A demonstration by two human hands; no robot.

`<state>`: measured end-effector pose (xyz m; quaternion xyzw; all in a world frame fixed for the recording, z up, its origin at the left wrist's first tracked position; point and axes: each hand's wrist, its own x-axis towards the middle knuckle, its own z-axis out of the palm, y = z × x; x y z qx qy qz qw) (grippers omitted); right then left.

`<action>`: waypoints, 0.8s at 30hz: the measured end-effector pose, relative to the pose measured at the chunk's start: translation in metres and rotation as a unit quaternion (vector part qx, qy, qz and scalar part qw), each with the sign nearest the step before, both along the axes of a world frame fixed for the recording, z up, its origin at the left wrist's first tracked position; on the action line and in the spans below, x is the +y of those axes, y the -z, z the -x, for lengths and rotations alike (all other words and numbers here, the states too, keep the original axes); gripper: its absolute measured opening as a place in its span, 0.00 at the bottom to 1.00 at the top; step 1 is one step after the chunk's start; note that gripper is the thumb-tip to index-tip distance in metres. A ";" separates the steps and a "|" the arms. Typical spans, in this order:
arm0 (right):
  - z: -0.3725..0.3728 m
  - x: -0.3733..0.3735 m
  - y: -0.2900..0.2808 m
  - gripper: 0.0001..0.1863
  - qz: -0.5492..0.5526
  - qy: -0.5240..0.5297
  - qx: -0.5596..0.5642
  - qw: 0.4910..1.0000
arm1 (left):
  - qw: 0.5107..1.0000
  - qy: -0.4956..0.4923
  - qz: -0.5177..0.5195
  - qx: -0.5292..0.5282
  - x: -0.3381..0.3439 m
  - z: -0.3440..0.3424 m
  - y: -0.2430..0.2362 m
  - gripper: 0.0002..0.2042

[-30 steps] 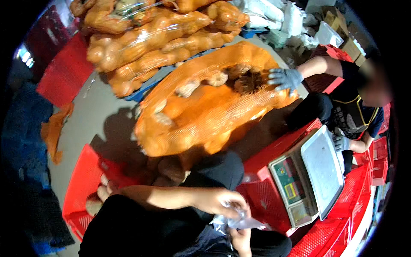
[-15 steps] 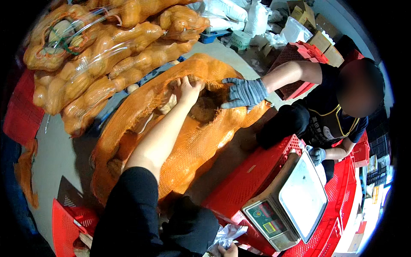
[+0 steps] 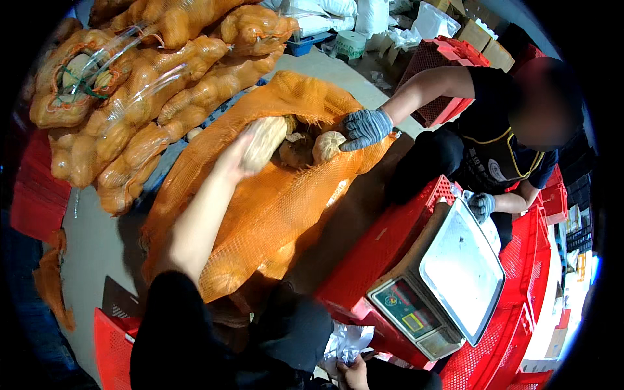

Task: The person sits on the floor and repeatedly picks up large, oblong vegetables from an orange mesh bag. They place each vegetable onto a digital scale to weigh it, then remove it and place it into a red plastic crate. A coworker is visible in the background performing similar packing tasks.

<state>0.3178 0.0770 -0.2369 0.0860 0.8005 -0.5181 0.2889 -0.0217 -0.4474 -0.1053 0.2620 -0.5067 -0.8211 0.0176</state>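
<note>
My left hand (image 3: 235, 156) grips a pale, elongated squash (image 3: 265, 144), blurred by motion, above the opening of a large orange mesh sack (image 3: 260, 214). Inside the opening lie a round ribbed squash (image 3: 328, 147) and a darker brown one (image 3: 297, 153). Low in the picture, my right hand (image 3: 354, 375) pinches a crumpled silvery bag (image 3: 348, 343) beside my knee. A co-worker's grey-gloved hand (image 3: 368, 127) rests at the sack's right edge, next to the round squash.
A scale with a metal tray (image 3: 463, 266) stands on red crates (image 3: 383, 250) at right. The co-worker crouches behind it, a second gloved hand (image 3: 481, 207) beside the tray. Filled mesh sacks (image 3: 146, 84) are piled far left. A red crate (image 3: 112, 348) sits at lower left.
My left hand has come up out of the sack, toward the left, with the pale squash in it. The round squash now shows by the co-worker's glove. My right hand still holds the silvery bag.
</note>
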 end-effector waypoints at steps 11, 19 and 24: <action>0.044 -0.005 -0.101 0.26 0.130 -0.076 0.189 0.970 | 0.922 0.261 -0.204 0.200 0.170 -0.144 -0.119 0.36; 0.017 0.001 -0.091 0.15 0.191 0.090 0.115 0.971 | 0.847 0.284 0.282 0.350 0.378 -0.036 -0.124 0.36; 0.004 0.004 -0.094 0.18 0.108 0.033 0.150 0.982 | 0.832 0.294 0.333 0.331 0.449 -0.010 -0.090 0.38</action>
